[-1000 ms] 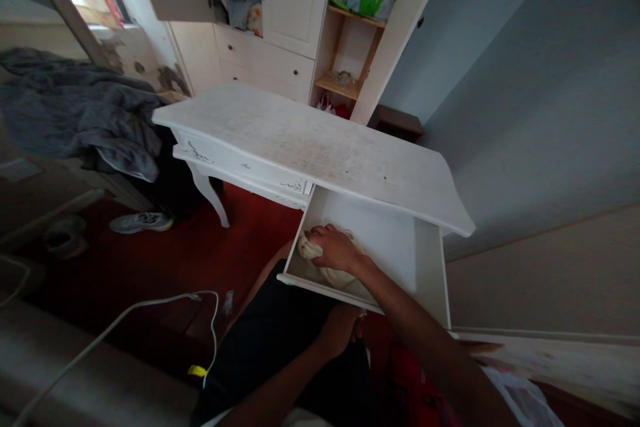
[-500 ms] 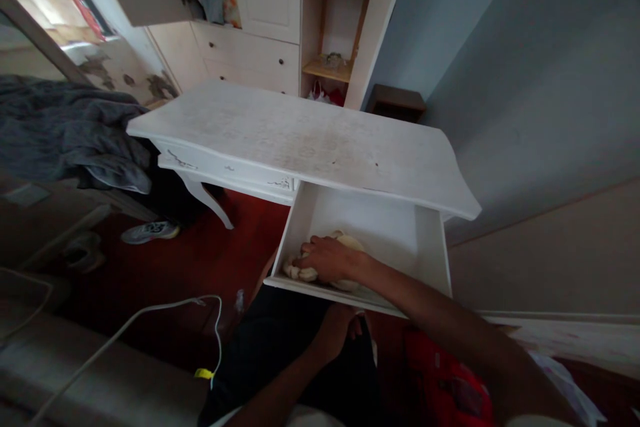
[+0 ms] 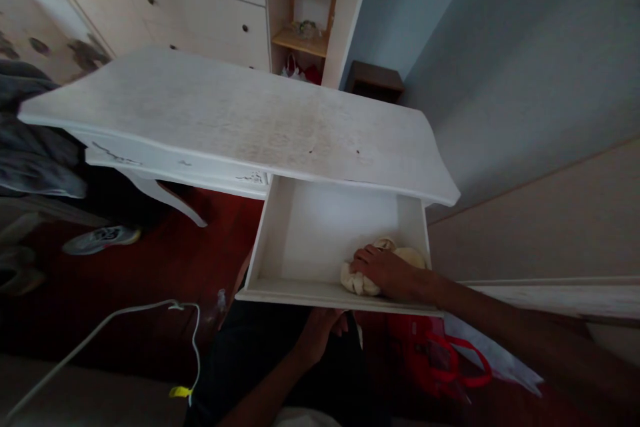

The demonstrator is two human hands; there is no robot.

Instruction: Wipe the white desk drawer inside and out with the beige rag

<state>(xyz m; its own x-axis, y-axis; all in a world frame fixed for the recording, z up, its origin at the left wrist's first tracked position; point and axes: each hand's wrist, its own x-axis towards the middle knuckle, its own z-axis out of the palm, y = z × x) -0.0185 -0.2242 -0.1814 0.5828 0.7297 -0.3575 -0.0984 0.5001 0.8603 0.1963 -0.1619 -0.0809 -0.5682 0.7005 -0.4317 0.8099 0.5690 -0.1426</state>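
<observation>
Cream-coloured, crumpled soft cloth (image 3: 359, 284) was held by the right hand (image 3: 387, 270) inside a white, shallow, rectangular drawer (image 3: 320, 233), toward its front right corner. Fingers bent over the bunched fabric; some folds left uncovered beside the wrist, near the drawer's right wall. Nearest the viewer, a lap in dark clothing (image 3: 260, 347) was noted, with the left hand (image 3: 319, 335) placed over it, just below the drawer front. Its fingers were partly curled; whether anything was gripped by it could not be told.

To the left, a thin white cable (image 3: 117, 312) with a small yellow tag (image 3: 180, 391) was seen. To the right, a red bag with looped handles (image 3: 425, 357) was noted on the dark red floor (image 3: 220, 227). Drawer pulled out from a white, curved-edge desk (image 3: 210, 100), its top marked by brownish smudges. Beyond, a pale wardrobe with dark round knobs (image 3: 210, 20) and a brown, box-shaped piece (image 3: 377, 77) were observed.
</observation>
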